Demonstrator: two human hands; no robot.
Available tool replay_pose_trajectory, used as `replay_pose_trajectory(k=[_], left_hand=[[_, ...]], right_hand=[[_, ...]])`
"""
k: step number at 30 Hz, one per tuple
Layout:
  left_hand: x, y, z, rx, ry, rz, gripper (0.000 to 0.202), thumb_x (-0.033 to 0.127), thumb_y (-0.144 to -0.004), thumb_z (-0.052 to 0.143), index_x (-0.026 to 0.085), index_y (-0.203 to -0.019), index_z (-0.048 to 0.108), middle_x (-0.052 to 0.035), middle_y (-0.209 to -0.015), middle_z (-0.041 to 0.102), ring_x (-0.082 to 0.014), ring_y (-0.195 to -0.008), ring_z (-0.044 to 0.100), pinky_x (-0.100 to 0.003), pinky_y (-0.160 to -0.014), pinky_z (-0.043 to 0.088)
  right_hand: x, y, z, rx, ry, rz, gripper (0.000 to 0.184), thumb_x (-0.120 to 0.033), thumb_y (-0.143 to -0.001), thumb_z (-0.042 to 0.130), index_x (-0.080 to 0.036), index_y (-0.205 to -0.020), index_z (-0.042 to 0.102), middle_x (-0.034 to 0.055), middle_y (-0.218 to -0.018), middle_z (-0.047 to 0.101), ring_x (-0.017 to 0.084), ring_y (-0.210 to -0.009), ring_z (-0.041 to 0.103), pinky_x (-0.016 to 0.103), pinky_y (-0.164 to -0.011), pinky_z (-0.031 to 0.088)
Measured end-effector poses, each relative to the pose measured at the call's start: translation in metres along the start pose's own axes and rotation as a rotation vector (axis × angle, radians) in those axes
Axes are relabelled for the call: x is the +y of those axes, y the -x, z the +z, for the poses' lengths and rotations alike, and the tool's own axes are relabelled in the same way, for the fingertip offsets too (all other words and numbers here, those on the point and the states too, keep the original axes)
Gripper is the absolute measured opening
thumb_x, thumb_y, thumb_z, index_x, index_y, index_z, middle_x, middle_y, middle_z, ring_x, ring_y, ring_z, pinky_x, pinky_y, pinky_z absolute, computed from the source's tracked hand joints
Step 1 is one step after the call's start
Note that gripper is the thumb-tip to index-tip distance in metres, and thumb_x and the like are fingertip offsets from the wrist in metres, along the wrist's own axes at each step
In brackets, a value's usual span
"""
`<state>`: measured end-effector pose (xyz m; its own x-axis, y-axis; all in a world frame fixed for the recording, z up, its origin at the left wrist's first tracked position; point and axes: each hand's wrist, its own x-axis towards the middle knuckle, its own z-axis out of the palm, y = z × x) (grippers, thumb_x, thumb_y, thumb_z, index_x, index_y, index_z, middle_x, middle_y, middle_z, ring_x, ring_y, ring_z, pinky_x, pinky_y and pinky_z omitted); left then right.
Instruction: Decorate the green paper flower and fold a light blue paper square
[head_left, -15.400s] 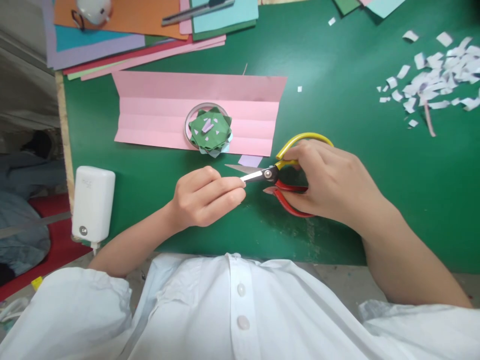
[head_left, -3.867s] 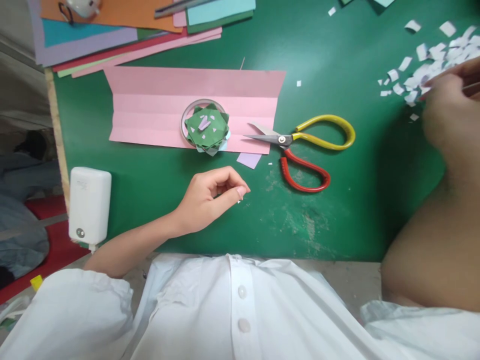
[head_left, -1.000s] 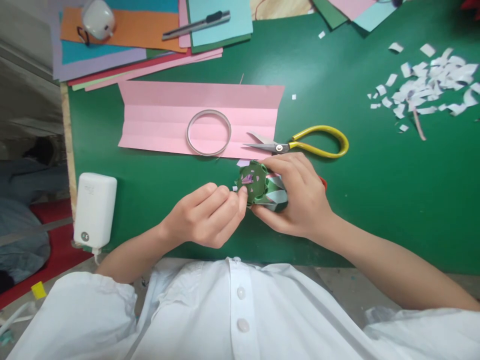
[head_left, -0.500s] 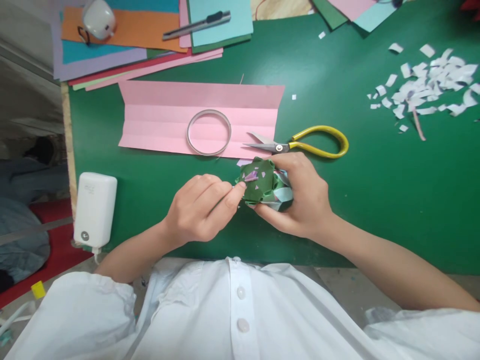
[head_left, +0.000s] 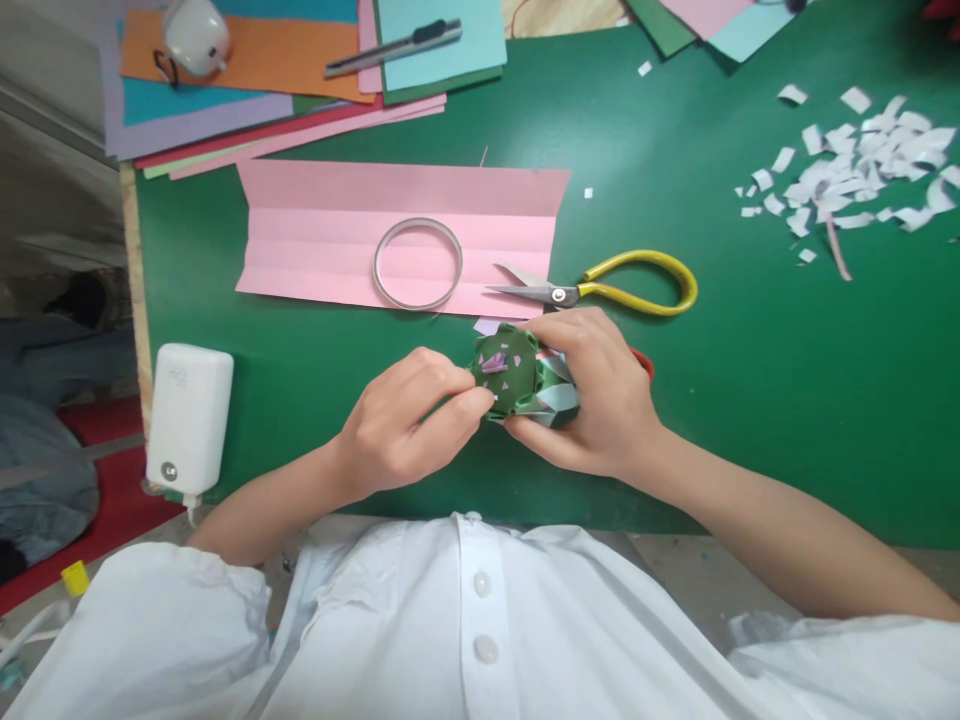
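**Friend:** What are you holding so close to your white shirt?

**Me:** I am holding one folded paper flower (head_left: 512, 375). It is looking round and bumpy, green on top and pale blue below, with tiny purple bits on it. I am keeping it just above the green table (head_left: 750, 420), near the front edge.

**Friend:** What are your hands doing?

**Me:** My right hand (head_left: 596, 400) is cupping the flower, with its fingers curling round it. My left hand (head_left: 405, 425) is bunching up, and its fingers (head_left: 457, 412) are pinching the flower's left edge.

**Friend:** And what is lying behind it?

**Me:** One smooth white box (head_left: 189, 412) is sitting off to the left. One pair of scissors (head_left: 600, 290) is lying just behind my right hand, with one yellow loop and one red loop peeking out. One thin round ring (head_left: 418, 263) is resting on one long pink paper (head_left: 315, 235) with fold lines. Far right, lots of little white paper scraps (head_left: 855, 170) are lying in a heap. At the back, flat coloured sheets (head_left: 225, 100) are lying in a pile.
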<state>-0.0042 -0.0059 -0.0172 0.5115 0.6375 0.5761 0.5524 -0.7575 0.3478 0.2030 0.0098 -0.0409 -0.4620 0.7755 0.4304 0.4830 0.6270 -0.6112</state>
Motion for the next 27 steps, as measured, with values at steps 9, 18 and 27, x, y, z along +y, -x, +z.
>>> replay_pose_trajectory(k=[9, 18, 27], left_hand=[[-0.0024, -0.0065, -0.0028, -0.06, -0.012, 0.083, 0.012, 0.003, -0.082, 0.064, 0.014, -0.085, 0.062, -0.0054, -0.075, 0.065, -0.0141, -0.069, 0.058, -0.028, -0.063, 0.052], [-0.0069, -0.0075, -0.0043, -0.025, -0.012, 0.159, 0.013, 0.001, -0.077, 0.071, 0.01, -0.084, 0.065, -0.0071, -0.073, 0.069, -0.0142, -0.067, 0.058, -0.028, -0.059, 0.052], [-0.0058, -0.0074, -0.004, -0.035, -0.037, 0.143, 0.011, 0.004, -0.083, 0.064, 0.012, -0.09, 0.065, -0.0055, -0.073, 0.068, -0.014, -0.067, 0.059, -0.028, -0.06, 0.052]], right_hand=[[0.0015, 0.0007, 0.002, 0.017, 0.044, -0.021, 0.053, -0.036, -0.078, 0.063, -0.025, -0.127, 0.046, 0.0098, -0.106, 0.065, 0.031, -0.093, 0.064, 0.052, -0.075, 0.054], [0.0024, -0.0018, 0.0012, 0.04, 0.037, -0.045, 0.05, -0.032, -0.075, 0.065, -0.019, -0.121, 0.048, 0.0109, -0.103, 0.064, 0.028, -0.092, 0.061, 0.048, -0.076, 0.054], [0.0007, -0.0024, -0.0001, 0.048, -0.016, 0.022, 0.05, -0.029, -0.074, 0.068, -0.022, -0.119, 0.048, 0.0101, -0.102, 0.063, 0.029, -0.091, 0.06, 0.046, -0.077, 0.051]])
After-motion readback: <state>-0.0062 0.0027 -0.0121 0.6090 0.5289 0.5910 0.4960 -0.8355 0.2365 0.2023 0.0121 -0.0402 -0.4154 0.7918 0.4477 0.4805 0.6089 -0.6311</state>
